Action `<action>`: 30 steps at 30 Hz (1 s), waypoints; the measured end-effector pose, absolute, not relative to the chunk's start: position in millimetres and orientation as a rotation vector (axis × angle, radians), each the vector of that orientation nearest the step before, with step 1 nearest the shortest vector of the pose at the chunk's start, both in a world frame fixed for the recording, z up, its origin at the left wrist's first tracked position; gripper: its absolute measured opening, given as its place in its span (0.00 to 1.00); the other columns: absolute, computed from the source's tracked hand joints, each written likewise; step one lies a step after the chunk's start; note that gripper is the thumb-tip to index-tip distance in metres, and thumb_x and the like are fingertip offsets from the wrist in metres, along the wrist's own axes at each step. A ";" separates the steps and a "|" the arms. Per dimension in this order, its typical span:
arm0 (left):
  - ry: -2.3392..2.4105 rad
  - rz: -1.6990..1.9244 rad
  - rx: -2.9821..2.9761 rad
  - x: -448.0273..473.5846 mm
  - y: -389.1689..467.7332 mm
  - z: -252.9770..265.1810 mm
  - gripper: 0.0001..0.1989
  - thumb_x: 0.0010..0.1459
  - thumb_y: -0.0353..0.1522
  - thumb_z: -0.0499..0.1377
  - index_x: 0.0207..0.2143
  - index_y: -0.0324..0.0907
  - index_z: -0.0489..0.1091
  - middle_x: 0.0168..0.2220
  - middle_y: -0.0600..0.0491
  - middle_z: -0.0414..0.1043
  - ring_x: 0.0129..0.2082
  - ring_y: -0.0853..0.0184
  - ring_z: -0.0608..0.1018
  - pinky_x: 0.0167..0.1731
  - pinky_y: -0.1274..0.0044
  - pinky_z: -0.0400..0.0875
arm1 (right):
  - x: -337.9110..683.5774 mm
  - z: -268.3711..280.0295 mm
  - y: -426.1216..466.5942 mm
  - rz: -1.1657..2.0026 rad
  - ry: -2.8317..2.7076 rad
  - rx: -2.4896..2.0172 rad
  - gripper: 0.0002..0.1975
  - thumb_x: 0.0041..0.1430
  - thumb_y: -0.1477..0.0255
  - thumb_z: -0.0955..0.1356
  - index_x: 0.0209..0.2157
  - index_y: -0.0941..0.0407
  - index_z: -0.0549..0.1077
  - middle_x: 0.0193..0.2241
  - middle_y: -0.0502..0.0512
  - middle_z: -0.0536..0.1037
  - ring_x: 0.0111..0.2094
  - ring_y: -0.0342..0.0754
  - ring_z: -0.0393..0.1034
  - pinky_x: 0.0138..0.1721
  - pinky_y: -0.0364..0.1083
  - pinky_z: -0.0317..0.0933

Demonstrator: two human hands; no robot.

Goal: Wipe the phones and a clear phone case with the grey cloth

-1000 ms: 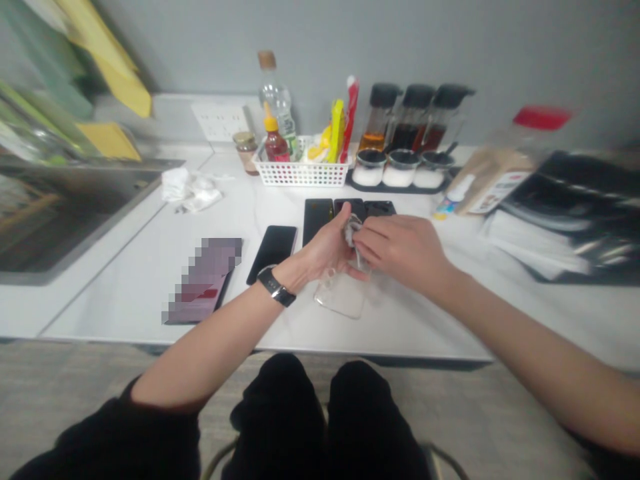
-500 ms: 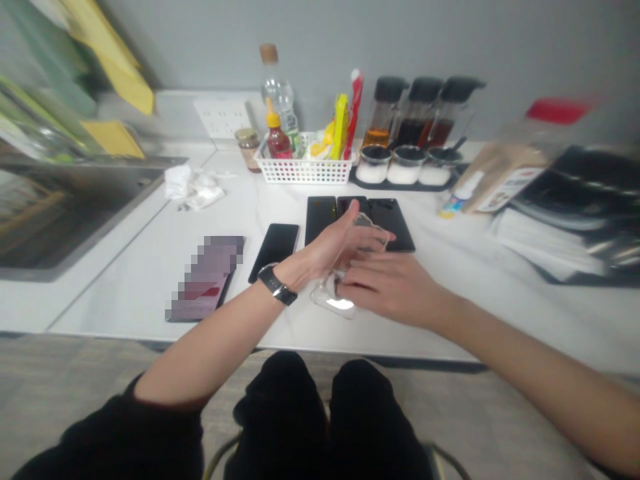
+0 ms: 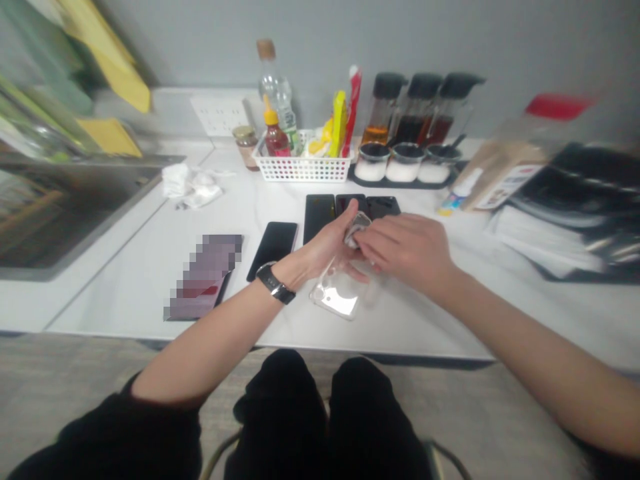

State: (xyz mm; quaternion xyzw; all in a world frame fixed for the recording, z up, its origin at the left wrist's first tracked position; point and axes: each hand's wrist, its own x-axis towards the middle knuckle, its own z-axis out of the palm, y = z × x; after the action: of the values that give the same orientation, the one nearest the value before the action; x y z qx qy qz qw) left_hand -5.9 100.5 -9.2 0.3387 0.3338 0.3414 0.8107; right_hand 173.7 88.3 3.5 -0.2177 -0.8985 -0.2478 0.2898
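A clear phone case (image 3: 340, 301) is gripped by my left hand (image 3: 327, 247), whose thumb points up along one side and whose fingers show behind the transparent plastic. The case's lower end, with a bright reflection, hangs low over the counter. My right hand (image 3: 407, 250) pinches a crumpled white tissue (image 3: 356, 230) and presses it on the upper part of the case. Just behind both hands lie three dark phones (image 3: 319, 217) side by side, partly covered by the hands. Left of my left wrist lies a black phone (image 3: 274, 248).
Further left is another phone (image 3: 203, 283) with a pixelated screen. Crumpled tissues (image 3: 193, 187) lie by the sink (image 3: 100, 220). Along the wall stand a white basket (image 3: 303, 170) of condiments, seasoning jars (image 3: 404, 167) and sauce bottles (image 3: 424, 113). A red-capped container (image 3: 520, 167) is at right.
My right hand has moved up and away along the case with the tissue, from its lower part to its upper end. My left hand stays nearly in place.
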 end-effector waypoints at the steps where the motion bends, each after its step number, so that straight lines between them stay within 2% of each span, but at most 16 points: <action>1: 0.713 0.696 0.745 -6.3 101.4 -9.3 0.36 0.72 0.59 0.47 0.52 0.40 0.79 0.32 0.43 0.79 0.33 0.55 0.81 0.33 0.67 0.77 | 177.4 6.1 92.7 -0.680 -2.384 -0.687 0.16 0.74 0.76 0.65 0.32 0.55 0.80 0.28 0.53 0.83 0.29 0.47 0.72 0.31 0.50 0.55; 4: 0.738 0.685 0.829 -8.0 104.7 -9.3 0.41 0.72 0.62 0.41 0.54 0.39 0.78 0.35 0.42 0.80 0.35 0.56 0.81 0.33 0.69 0.78 | 183.4 12.3 90.1 -0.652 -2.472 -0.799 0.14 0.71 0.78 0.67 0.30 0.57 0.79 0.26 0.54 0.82 0.28 0.48 0.72 0.30 0.50 0.54; 10: 0.780 0.892 0.894 -13.6 106.6 -6.1 0.45 0.67 0.65 0.47 0.60 0.37 0.76 0.40 0.41 0.81 0.41 0.55 0.82 0.36 0.72 0.76 | 169.9 10.4 54.2 -0.358 -2.707 -0.585 0.09 0.66 0.79 0.71 0.32 0.54 0.80 0.30 0.51 0.86 0.32 0.48 0.77 0.34 0.48 0.60; 12: 0.777 0.876 0.871 -13.2 106.0 -5.4 0.44 0.68 0.65 0.46 0.59 0.37 0.76 0.39 0.42 0.81 0.41 0.54 0.82 0.36 0.71 0.77 | 168.6 12.8 63.1 -0.436 -2.690 -0.604 0.09 0.67 0.79 0.70 0.32 0.55 0.80 0.31 0.53 0.86 0.33 0.49 0.77 0.33 0.48 0.59; 15: 0.760 0.794 0.809 -9.3 104.8 -5.3 0.43 0.71 0.62 0.40 0.57 0.38 0.76 0.34 0.43 0.79 0.37 0.56 0.81 0.35 0.69 0.77 | 169.4 16.5 86.3 -0.590 -2.551 -0.883 0.11 0.69 0.79 0.68 0.32 0.58 0.79 0.29 0.57 0.84 0.30 0.51 0.75 0.31 0.49 0.53; 17: 0.754 0.796 0.786 -7.1 104.1 -4.9 0.42 0.73 0.60 0.38 0.57 0.38 0.76 0.32 0.45 0.78 0.35 0.58 0.80 0.35 0.70 0.77 | 167.2 13.2 90.7 -0.555 -2.460 -0.966 0.11 0.69 0.78 0.68 0.32 0.58 0.79 0.29 0.57 0.84 0.29 0.51 0.74 0.30 0.50 0.52; 21: 0.746 0.928 0.806 -7.4 103.2 -2.8 0.42 0.71 0.62 0.46 0.56 0.35 0.77 0.33 0.45 0.79 0.34 0.60 0.80 0.37 0.71 0.77 | 162.1 -3.6 66.3 -0.258 -2.515 -0.598 0.09 0.70 0.74 0.69 0.33 0.54 0.79 0.31 0.50 0.85 0.31 0.47 0.75 0.34 0.47 0.60; 23: 0.742 0.941 0.828 -7.5 102.7 -2.4 0.42 0.69 0.63 0.49 0.55 0.35 0.78 0.34 0.45 0.79 0.35 0.60 0.81 0.38 0.72 0.76 | 166.1 -6.5 59.8 -0.240 -2.568 -0.476 0.10 0.71 0.74 0.68 0.34 0.54 0.79 0.31 0.49 0.85 0.32 0.46 0.75 0.36 0.46 0.61; 27: 0.741 0.833 0.828 -4.1 101.1 -4.4 0.41 0.72 0.62 0.42 0.54 0.40 0.77 0.36 0.46 0.79 0.37 0.58 0.81 0.39 0.69 0.77 | 177.6 3.5 83.6 -0.461 -2.502 -0.848 0.11 0.69 0.76 0.67 0.32 0.55 0.78 0.29 0.54 0.83 0.31 0.50 0.73 0.31 0.49 0.53; 30: 0.744 0.849 0.798 -1.6 100.1 -5.4 0.40 0.74 0.60 0.38 0.52 0.40 0.76 0.33 0.46 0.79 0.36 0.58 0.81 0.37 0.68 0.77 | 171.5 5.8 99.9 -0.154 -2.329 -0.995 0.07 0.68 0.77 0.66 0.36 0.55 0.76 0.34 0.55 0.82 0.34 0.50 0.73 0.33 0.47 0.56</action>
State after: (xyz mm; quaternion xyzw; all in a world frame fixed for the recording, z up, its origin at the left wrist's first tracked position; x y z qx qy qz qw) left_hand -1.6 100.1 -5.4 0.3678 0.3431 0.3914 0.7706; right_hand 171.5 99.9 5.8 -0.3743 -0.8764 -0.0580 0.2974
